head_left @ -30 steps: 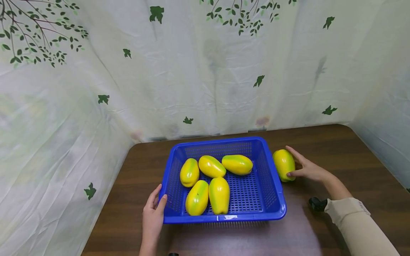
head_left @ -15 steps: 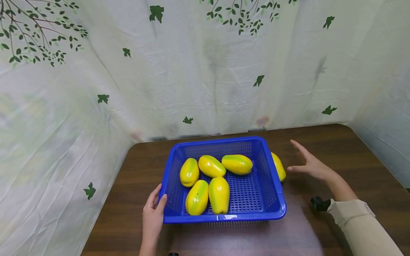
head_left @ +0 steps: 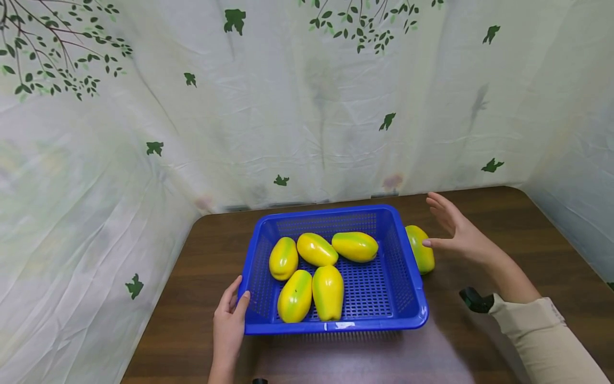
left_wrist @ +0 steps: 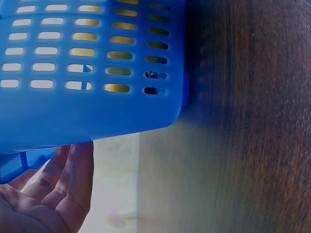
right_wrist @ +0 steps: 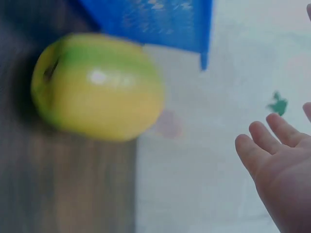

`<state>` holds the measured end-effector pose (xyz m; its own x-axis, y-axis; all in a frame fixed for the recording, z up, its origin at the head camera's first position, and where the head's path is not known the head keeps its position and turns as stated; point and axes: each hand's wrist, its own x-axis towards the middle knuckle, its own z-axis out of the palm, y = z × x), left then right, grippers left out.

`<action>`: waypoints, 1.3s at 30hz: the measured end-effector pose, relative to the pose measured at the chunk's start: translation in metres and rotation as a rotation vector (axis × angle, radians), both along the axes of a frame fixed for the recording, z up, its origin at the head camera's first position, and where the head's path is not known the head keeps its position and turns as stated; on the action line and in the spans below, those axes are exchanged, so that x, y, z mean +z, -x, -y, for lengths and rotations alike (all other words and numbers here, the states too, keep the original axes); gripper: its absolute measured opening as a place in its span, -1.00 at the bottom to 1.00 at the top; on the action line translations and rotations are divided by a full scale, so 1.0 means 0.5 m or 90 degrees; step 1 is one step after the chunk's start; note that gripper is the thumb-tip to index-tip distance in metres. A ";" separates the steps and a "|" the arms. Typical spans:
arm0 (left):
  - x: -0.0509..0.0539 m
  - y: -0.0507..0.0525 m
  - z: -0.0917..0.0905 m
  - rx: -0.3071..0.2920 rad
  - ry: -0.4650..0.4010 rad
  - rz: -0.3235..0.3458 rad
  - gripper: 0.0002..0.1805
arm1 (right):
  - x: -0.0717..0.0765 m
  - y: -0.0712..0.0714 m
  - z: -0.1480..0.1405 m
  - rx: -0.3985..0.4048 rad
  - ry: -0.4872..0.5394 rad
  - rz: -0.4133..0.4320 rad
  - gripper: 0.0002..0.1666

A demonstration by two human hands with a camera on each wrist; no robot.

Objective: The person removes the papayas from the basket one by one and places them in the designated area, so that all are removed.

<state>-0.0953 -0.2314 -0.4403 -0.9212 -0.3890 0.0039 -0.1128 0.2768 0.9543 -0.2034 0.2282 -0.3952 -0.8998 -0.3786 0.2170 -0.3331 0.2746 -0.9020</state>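
Observation:
A blue perforated basket (head_left: pixel 336 326) holds several yellow-green fruits, one of them (head_left: pixel 328 293) near its front. The left hand (head_left: pixel 229 320) grips the basket's left rim, thumb on top; in the left wrist view the fingers of that hand (left_wrist: pixel 63 187) lie against the rim's underside. Just outside the basket's right side, another yellow-green fruit (head_left: pixel 421 250) rests on the table, its left edge hidden by the rim. Above and to the right of it is the right hand (head_left: pixel 467 237), fingers spread, holding nothing. The right wrist view shows a gap between this fruit (right_wrist: pixel 99 87) and the hand (right_wrist: pixel 286 170).
The brown wooden table (head_left: pixel 192 320) runs under the basket. Behind it hangs a pale curtain (head_left: pixel 297 106) with green leaf prints. A black device (head_left: pixel 476 300) is by the right wrist, near the beige sleeve (head_left: pixel 542 330).
The right hand has let go of the fruit outside the basket and risen off it. That fruit has shifted, first left under the rim, then slightly back right. The left hand has stayed put.

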 end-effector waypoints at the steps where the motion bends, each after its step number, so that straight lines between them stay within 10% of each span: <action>1: 0.000 0.000 0.000 0.000 0.000 0.002 -0.57 | 0.006 0.000 0.006 0.006 -0.001 -0.008 0.11; 18: 0.001 0.000 0.001 0.000 0.000 0.011 -0.57 | 0.069 0.007 0.134 0.119 -0.003 -0.057 0.10; 39: -0.002 -0.001 0.000 0.002 -0.006 0.002 -0.57 | 0.011 0.053 0.230 0.167 0.021 0.009 0.04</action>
